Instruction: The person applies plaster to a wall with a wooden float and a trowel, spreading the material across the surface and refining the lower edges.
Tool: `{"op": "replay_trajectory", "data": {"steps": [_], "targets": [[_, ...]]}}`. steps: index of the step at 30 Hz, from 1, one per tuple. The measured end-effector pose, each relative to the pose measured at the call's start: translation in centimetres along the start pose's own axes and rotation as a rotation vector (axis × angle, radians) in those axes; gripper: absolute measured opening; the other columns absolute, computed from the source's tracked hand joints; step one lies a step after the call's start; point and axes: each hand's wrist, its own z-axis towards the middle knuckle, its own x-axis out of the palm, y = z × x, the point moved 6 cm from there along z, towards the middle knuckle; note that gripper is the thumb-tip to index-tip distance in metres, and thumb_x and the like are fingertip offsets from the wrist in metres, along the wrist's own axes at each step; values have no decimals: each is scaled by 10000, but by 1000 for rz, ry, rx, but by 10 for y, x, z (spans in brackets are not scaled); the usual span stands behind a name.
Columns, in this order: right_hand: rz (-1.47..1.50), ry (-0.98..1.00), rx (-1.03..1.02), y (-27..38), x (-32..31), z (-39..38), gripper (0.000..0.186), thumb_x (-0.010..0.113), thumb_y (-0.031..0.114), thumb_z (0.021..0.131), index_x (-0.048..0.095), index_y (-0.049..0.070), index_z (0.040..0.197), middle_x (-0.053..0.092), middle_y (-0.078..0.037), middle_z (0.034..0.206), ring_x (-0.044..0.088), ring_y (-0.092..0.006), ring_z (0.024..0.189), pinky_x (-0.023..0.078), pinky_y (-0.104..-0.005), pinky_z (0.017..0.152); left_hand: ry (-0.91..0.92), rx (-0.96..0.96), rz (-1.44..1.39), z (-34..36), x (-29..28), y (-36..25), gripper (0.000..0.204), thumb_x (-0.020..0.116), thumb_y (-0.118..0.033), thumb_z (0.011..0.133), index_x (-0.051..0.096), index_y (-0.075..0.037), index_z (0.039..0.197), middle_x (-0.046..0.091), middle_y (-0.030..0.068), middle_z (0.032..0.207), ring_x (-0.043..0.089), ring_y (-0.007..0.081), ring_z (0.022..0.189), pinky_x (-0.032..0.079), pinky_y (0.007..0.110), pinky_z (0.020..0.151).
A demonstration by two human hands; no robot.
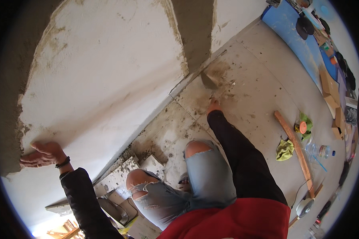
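Note:
My left hand [44, 154] rests against the white wall [107, 59] with its fingers stretched out. Its fingertips reach the edge of a strip of grey-brown plaster [6, 131] on that wall. With my right arm stretched forward, my right hand [214, 106] is closed round the handle of a trowel [208, 81], whose handle is mostly hidden by the fingers. The trowel's grey blade is low at the tiled floor [263, 95], close to the foot of the wall. A smear of brown mortar [220, 70] lies beside the blade.
Crumbs and dirt are scattered along the wall's base, near broken tile pieces [151, 165]. To my right are a long wooden piece [293, 147], a green cloth [285, 150] and a plastic bottle [325, 151]. Cardboard boxes [330, 89] and a blue mat [291, 34] line the far right.

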Motion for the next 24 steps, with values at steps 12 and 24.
{"op": "replay_trajectory", "data": {"steps": [12, 24], "targets": [[892, 68, 182, -49, -73, -5, 357, 530, 305, 954, 502, 75, 1225, 515, -78, 794, 477, -184, 562, 444, -368, 506, 37, -5, 22, -1, 0, -1, 849, 296, -547, 970, 103, 146, 1420, 153, 361, 1473, 115, 469, 1401, 93, 560, 1147], [750, 490, 305, -18, 98, -15, 499, 385, 388, 997, 402, 54, 1368, 592, -184, 964, 554, -328, 657, 467, -498, 622, 48, -34, -22, 1, 5, 3, 845, 326, -532, 965, 112, 153, 1411, 123, 377, 1470, 89, 468, 1403, 86, 558, 1147]]}}
